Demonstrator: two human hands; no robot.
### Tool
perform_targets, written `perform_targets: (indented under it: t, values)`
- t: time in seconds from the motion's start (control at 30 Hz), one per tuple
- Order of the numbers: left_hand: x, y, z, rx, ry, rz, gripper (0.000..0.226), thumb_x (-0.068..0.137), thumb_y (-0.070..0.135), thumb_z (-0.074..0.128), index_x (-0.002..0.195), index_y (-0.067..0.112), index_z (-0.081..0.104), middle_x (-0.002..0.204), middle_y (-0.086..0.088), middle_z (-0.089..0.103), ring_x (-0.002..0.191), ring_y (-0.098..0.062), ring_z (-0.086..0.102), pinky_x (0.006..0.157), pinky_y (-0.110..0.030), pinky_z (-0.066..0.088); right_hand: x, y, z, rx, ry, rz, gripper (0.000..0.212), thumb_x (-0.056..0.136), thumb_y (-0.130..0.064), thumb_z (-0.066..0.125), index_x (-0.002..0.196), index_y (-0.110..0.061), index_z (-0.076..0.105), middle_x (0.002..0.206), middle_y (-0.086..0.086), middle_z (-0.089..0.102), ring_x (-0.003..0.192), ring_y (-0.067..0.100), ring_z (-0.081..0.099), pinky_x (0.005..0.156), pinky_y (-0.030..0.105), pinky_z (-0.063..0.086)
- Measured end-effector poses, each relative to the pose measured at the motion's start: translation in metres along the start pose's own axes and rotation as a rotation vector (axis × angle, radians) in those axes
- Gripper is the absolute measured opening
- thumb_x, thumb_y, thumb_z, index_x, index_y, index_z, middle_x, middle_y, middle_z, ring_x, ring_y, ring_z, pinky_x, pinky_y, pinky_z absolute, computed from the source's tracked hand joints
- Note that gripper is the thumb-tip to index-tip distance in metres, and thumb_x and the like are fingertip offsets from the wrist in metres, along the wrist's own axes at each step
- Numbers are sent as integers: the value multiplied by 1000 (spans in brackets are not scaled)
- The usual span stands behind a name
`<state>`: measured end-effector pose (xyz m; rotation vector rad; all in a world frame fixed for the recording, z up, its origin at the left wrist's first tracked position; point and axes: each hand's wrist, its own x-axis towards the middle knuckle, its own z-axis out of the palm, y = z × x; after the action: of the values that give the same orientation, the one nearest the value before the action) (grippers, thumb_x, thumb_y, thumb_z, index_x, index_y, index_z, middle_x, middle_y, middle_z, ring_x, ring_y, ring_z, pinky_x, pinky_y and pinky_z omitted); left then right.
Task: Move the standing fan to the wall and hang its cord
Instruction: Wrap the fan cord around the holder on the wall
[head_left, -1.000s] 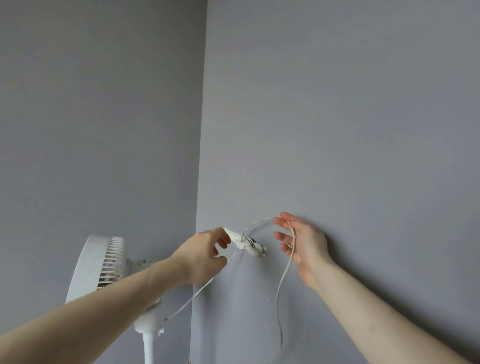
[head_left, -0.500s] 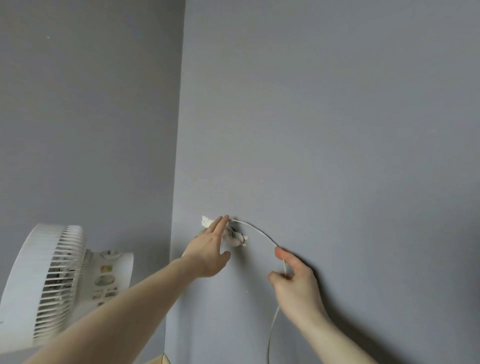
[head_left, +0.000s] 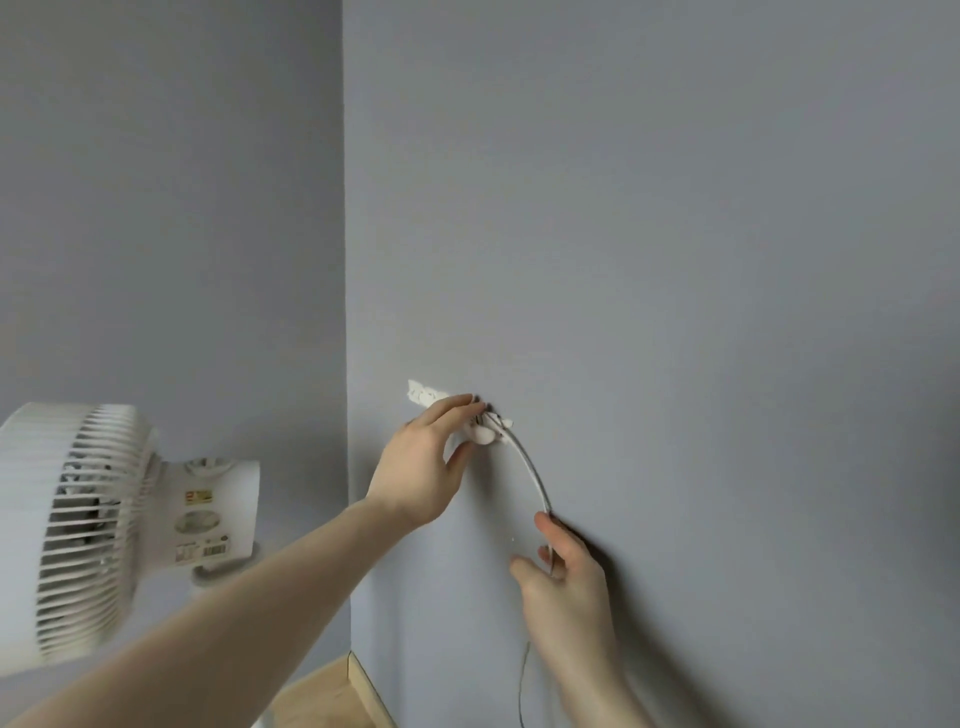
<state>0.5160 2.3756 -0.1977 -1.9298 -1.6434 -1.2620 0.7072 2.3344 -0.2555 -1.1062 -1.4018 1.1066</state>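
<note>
The white standing fan (head_left: 104, 525) is at the lower left, near the corner of two grey walls; its pole is hidden behind my left arm. The fan's white cord (head_left: 530, 467) arcs from a white plug (head_left: 485, 431) pressed at the right-hand wall down into my right hand (head_left: 566, 587). My left hand (head_left: 421, 467) holds the plug against the wall with its fingertips, beside a patch of white marks (head_left: 423, 395) on the paint. My right hand pinches the cord lower down, and the cord hangs on below it.
The grey wall (head_left: 675, 260) fills the right side and meets another grey wall (head_left: 182, 208) at a vertical corner. A strip of wooden floor and skirting (head_left: 337, 696) shows at the bottom.
The view has swung right and closer to the wall. My left hand carried the plug to the wall. My right hand slid down the cord and closed on it.
</note>
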Motion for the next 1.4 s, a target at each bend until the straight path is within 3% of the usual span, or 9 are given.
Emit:
perform_targets:
  t: [0.2,0.3,0.37,0.5,0.77,0.93,1.1,1.23,1.4]
  values:
    - [-3,-5,10,3,43,66,34,96,15,61,121,37,65,139,22,53,119,-7,59,93,-28,49,13,15,16,84,-90,100,60,88,-11,67,146,-20,53,114,-10,59,95,-2,64,78,13,41]
    - [-3,-3,15,-40,92,50,30,95,11,62,115,32,68,131,17,51,112,0,56,85,-4,39,21,18,25,104,-91,143,58,90,-9,65,146,-19,52,117,-7,62,69,-24,59,55,3,43]
    - [-3,-2,19,-60,109,20,28,96,11,61,113,31,69,125,15,51,104,-2,58,79,-1,37,22,16,34,102,-118,170,59,90,-10,65,146,-20,51,134,-2,58,86,-15,62,68,6,42]
    - [-1,-7,16,-66,93,23,37,94,3,55,116,30,70,126,15,52,104,-8,60,82,-27,52,25,14,51,103,-135,194,61,89,-10,64,148,-21,50,148,1,52,138,10,46,98,23,34]
    - [-45,-25,6,-307,243,-363,55,83,-5,47,124,27,64,127,18,52,117,3,52,87,-3,37,33,20,77,155,-92,199,62,90,-1,55,148,-22,49,147,-1,52,132,6,49,96,22,34]
    - [-71,-60,22,-293,58,-675,41,92,16,49,130,27,61,130,13,58,117,-10,55,97,-24,42,35,29,86,141,-29,198,58,89,1,56,142,-23,55,121,2,57,99,7,59,78,18,43]
    - [-65,-75,16,-397,-25,-773,37,85,33,41,106,32,72,95,19,74,101,-14,65,93,-34,50,29,28,93,122,-31,200,62,90,1,60,147,-22,50,150,-2,51,137,7,48,112,27,35]
    - [-65,-83,17,-525,-40,-811,34,85,28,40,91,30,73,81,17,75,87,-15,69,88,-36,54,31,20,103,113,-68,225,62,92,-1,60,148,-24,49,143,-1,52,135,7,47,101,23,34]
    - [-68,-90,23,-512,-204,-743,41,82,31,34,106,32,68,81,19,75,93,-15,67,93,-37,53,39,15,111,101,-106,220,58,94,-7,58,146,-33,51,138,-8,48,125,2,45,97,25,31]
